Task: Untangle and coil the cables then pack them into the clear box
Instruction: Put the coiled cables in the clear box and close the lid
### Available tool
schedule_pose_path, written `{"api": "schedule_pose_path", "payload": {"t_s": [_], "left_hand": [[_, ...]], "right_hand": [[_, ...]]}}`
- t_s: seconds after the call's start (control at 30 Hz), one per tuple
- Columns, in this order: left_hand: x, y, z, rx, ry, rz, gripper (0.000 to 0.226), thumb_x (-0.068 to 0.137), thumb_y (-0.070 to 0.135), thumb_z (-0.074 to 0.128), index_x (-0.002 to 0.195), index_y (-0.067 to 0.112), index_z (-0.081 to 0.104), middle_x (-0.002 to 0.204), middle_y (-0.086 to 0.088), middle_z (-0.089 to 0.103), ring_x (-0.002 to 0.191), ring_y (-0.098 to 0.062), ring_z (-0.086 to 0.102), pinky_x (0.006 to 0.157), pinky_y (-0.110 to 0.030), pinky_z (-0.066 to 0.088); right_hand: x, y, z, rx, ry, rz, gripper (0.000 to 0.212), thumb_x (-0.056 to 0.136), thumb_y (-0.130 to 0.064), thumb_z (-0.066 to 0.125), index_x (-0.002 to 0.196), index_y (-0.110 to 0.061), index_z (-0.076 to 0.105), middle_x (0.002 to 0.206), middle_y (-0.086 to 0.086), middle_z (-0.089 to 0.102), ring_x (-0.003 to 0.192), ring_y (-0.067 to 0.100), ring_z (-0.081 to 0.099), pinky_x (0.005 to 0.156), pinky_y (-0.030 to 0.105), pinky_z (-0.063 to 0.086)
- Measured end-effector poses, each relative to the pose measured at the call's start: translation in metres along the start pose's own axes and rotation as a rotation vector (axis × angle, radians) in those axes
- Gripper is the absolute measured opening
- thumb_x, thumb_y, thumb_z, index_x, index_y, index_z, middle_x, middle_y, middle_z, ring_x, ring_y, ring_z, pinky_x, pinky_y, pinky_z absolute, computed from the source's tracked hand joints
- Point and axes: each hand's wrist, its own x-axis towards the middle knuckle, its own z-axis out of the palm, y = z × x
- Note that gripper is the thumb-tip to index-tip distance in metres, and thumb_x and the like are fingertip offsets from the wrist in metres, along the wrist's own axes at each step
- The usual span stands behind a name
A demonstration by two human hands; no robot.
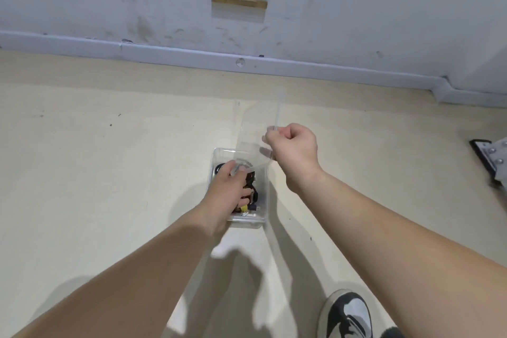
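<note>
Gripping lid edge, right hand; left hand presses cables

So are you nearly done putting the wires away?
Nearly, it seems. Done: the dark cables lie in the clear box. In hand: the left hand reaches into the box onto them, while the right hand grips the clear lid, tilted up above the box. Left: bring the lid down and close it.
</note>
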Motion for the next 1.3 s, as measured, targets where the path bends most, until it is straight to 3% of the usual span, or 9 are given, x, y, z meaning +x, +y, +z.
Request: {"api": "schedule_pose_path", "payload": {"t_s": [0.13,0.27,0.47,0.63,0.93,1.07,1.13,1.23,1.3], "left_hand": [[0.009,0.004,-0.027,-0.039,0.238,-0.037,0.028,0.104,0.029,0.052,0.131,0.024,0.049,0.095,-0.010,0.069,0.076,-0.020,0.072,0.067,-0.033,0.061],[0.008,-0.015,-0.053,0.285,0.259,-0.025,0.064,0.094,0.020,0.058,0.152,0.023,0.033,0.081,-0.010,0.073,0.057,-0.017,0.067,0.054,-0.029,0.051],[0.008,-0.050,-0.070,0.545,0.241,-0.119,0.019,0.102,0.030,0.047,0.119,0.025,0.051,0.080,-0.012,0.076,0.044,-0.017,0.064,0.049,-0.023,0.046],[0.015,-0.061,-0.081,0.583,0.243,-0.088,0.014,0.097,0.027,0.055,0.110,0.029,0.059,0.086,-0.004,0.070,0.072,-0.025,0.070,0.064,-0.029,0.053],[0.007,-0.063,-0.082,0.387,0.209,-0.124,0.028,0.094,0.023,0.064,0.121,0.029,0.062,0.100,-0.009,0.067,0.084,-0.032,0.064,0.088,-0.049,0.060],[0.008,-0.061,-0.082,0.401,0.249,-0.116,0.017,0.092,0.022,0.068,0.108,0.027,0.063,0.105,-0.014,0.069,0.090,-0.035,0.068,0.089,-0.046,0.058],[0.009,-0.059,-0.083,0.478,0.262,-0.102,0.018,0.091,0.024,0.070,0.107,0.028,0.063,0.105,-0.009,0.067,0.086,-0.029,0.064,0.084,-0.039,0.056],[0.015,-0.050,-0.082,0.809,0.179,-0.029,0.050,0.095,0.024,0.067,0.140,0.038,0.050,0.141,-0.003,0.052,0.110,-0.022,0.057,0.094,-0.035,0.050],[0.023,-0.039,-0.076,1.085,0.072,0.052,0.083,0.093,0.017,0.064,0.159,0.043,0.021,0.170,0.007,0.013,0.150,-0.019,0.030,0.109,-0.038,0.044]], "right_hand": [[-0.010,0.020,-0.001,0.056,-0.023,0.257,0.024,0.079,0.003,0.062,0.092,-0.011,0.048,0.072,0.009,0.058,0.066,0.031,0.074,0.082,0.050,0.061],[-0.008,0.065,-0.007,-0.369,-0.027,0.355,0.044,0.082,0.001,0.060,0.121,-0.013,0.046,0.086,0.014,0.064,0.067,0.029,0.064,0.073,0.046,0.060],[-0.004,0.099,-0.006,-0.793,-0.148,0.329,0.020,0.087,-0.013,0.060,0.094,-0.020,0.042,0.093,0.007,0.059,0.070,0.028,0.063,0.053,0.036,0.056],[0.007,0.107,-0.002,-0.984,-0.165,0.232,0.020,0.088,-0.015,0.051,0.105,-0.017,0.043,0.109,0.010,0.050,0.083,0.038,0.068,0.079,0.051,0.061],[0.010,0.118,-0.009,-1.056,-0.207,0.267,0.029,0.085,-0.021,0.057,0.110,-0.019,0.043,0.080,-0.002,0.056,0.077,0.029,0.063,0.071,0.040,0.056],[0.011,0.120,-0.009,-0.967,-0.193,0.237,0.061,0.085,-0.014,0.057,0.144,-0.024,0.042,0.088,0.002,0.063,0.087,0.030,0.065,0.081,0.038,0.056],[0.008,0.119,-0.008,-0.978,-0.278,0.212,0.093,0.083,-0.012,0.059,0.160,-0.041,0.016,0.110,0.006,0.066,0.094,0.028,0.066,0.084,0.037,0.055],[0.014,0.115,0.000,-1.257,-0.430,0.130,0.119,0.078,-0.019,0.069,0.158,-0.041,-0.016,0.169,-0.002,0.005,0.146,0.026,0.037,0.106,0.042,0.048],[0.028,0.108,0.009,-1.466,-0.469,-0.013,0.131,0.073,-0.029,0.078,0.158,-0.034,-0.021,0.167,-0.005,-0.029,0.158,0.020,-0.007,0.122,0.043,0.030]]}}
